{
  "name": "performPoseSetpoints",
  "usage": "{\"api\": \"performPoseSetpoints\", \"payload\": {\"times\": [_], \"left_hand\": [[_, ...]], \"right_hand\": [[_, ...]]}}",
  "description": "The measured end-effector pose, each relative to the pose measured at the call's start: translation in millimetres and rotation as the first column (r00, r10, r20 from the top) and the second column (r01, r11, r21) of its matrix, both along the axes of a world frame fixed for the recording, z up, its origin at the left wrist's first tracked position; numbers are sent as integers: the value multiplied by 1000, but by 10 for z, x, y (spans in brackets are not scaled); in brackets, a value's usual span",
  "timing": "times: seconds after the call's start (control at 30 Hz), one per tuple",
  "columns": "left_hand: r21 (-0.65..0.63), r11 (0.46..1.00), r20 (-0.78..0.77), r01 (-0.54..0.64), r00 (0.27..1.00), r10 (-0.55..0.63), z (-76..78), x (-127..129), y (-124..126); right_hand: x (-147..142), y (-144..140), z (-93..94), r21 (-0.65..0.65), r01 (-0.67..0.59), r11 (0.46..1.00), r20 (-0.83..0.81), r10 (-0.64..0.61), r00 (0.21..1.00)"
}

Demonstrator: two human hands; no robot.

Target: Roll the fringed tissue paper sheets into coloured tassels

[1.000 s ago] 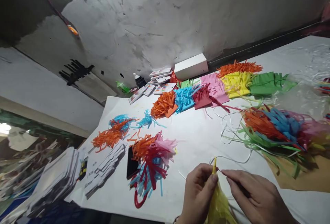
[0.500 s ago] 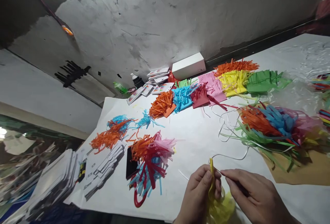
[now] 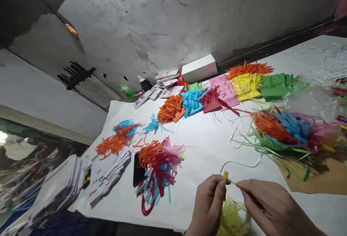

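My left hand [image 3: 208, 201] pinches the rolled top of a yellow paper tassel [image 3: 233, 218], and its fringe hangs down between my hands. To its right, my right hand [image 3: 273, 201] is closed, thumb against forefinger, on a thin white string [image 3: 245, 166]. A taut piece of that string runs from the right fingertips to the tassel's top. More of it loops across the paper-covered table beyond the hands. Where the string passes behind the tassel is hidden by my left fingers.
Fringed tassels in several colours [image 3: 159, 167] lie left over a dark phone [image 3: 138, 171]. Another colourful tassel pile [image 3: 287, 127] rests on brown paper at right. Fringed paper stacks [image 3: 193, 102] and a white box [image 3: 199, 68] line the wall. White paper sheets [image 3: 111, 176] lie left.
My left thumb has moved up, leaving only a short stub of the tassel's yellow top showing. My right hand has shifted slightly right, still holding the string.
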State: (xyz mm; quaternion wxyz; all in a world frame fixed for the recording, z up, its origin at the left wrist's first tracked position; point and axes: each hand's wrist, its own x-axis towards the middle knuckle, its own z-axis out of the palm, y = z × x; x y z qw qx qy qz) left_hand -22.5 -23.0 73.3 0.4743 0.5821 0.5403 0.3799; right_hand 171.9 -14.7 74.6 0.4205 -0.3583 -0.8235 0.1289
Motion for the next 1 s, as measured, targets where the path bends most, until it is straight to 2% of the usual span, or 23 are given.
{"api": "performPoseSetpoints", "payload": {"times": [0.13, 0.27, 0.37, 0.43, 0.47, 0.5, 0.57, 0.63, 0.67, 0.7, 0.73, 0.8, 0.87, 0.93, 0.97, 1.0], "left_hand": [[24, 1000, -61, 3, 998, -2, -6, -11, -9], [42, 999, -86, 30, 996, -27, 6, -3, -19], [75, 994, -133, 77, 989, -66, 33, 17, -23], [104, 989, -159, 104, 984, -86, 41, 31, -25], [122, 986, -169, 112, 981, -91, 39, 35, -27], [140, 983, -181, 120, 979, -94, 34, 38, -30], [184, 973, -214, 139, 972, -99, 14, 37, -40], [237, 955, -262, 176, 959, -112, -8, 34, -46], [267, 943, -291, 199, 950, -118, -16, 33, -46], [298, 928, -321, 224, 939, -123, -23, 34, -43], [328, 913, -354, 243, 928, -120, -30, 36, -38], [373, 888, -430, 268, 898, -90, -59, 52, -27], [401, 872, -515, 280, 856, -38, -141, 85, -33], [403, 866, -585, 296, 811, -5, -296, 138, -69], [392, 869, -611, 302, 791, 1, -394, 169, -96], [372, 872, -633, 316, 774, -10, -493, 199, -122]], "right_hand": [[-23, -21, -9, 59, 23, 998, 9, -24, 1000], [-61, -29, -35, 29, 0, 1000, -25, 0, 1000], [-67, -10, -84, -34, 6, 999, -82, -9, 997], [-56, 4, -115, -170, -39, 985, -147, 14, 989], [-50, 10, -126, -290, -73, 954, -192, 17, 981], [-45, 18, -132, -431, -115, 895, -250, 4, 968], [-47, 33, -130, -683, -231, 693, -376, -62, 925], [-64, 48, -118, -795, -364, 486, -474, -122, 872], [-76, 55, -113, -807, -414, 421, -507, -134, 852], [-88, 59, -110, -809, -440, 388, -524, -139, 841], [-98, 63, -112, -813, -439, 382, -521, -140, 842], [-107, 70, -132, -828, -363, 426, -456, -136, 880], [-99, 89, -171, -805, -241, 542, -349, -104, 932], [-80, 138, -221, -710, -134, 691, -276, -98, 956], [-67, 176, -248, -659, -96, 746, -281, -126, 951], [-52, 222, -275, -637, -71, 768, -323, -183, 929]]}}
